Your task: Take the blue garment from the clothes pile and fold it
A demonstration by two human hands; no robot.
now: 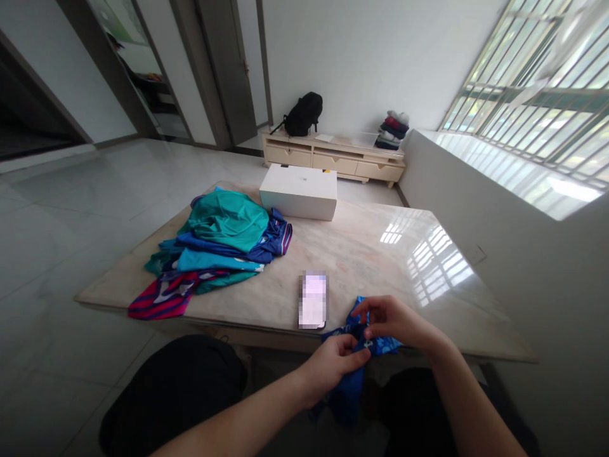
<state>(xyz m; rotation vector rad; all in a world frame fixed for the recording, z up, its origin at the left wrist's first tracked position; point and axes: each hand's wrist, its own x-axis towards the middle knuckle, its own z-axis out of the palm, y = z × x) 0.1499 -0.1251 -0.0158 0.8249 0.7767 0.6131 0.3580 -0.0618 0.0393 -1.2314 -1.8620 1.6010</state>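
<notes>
A blue patterned garment (349, 390) hangs over the near edge of the table, partly bunched on the top and partly drooping below it. My left hand (333, 365) is closed on its dark blue part, with the thumb lying on top of the cloth. Just to the right and above, my right hand (387, 317) has curled fingers and thumb at the same cloth, which shows lighter blue around them. Part of the garment is hidden behind both hands. Left of it lies a phone (313, 301), its lit screen blurred out.
A loose heap of teal, blue and red-striped clothes (228, 222) covers the left of the marble table (361, 247). At its far side stands a white box (299, 193). Beyond, a low cabinet (333, 162) carries a black backpack (304, 114) and folded clothes (392, 131).
</notes>
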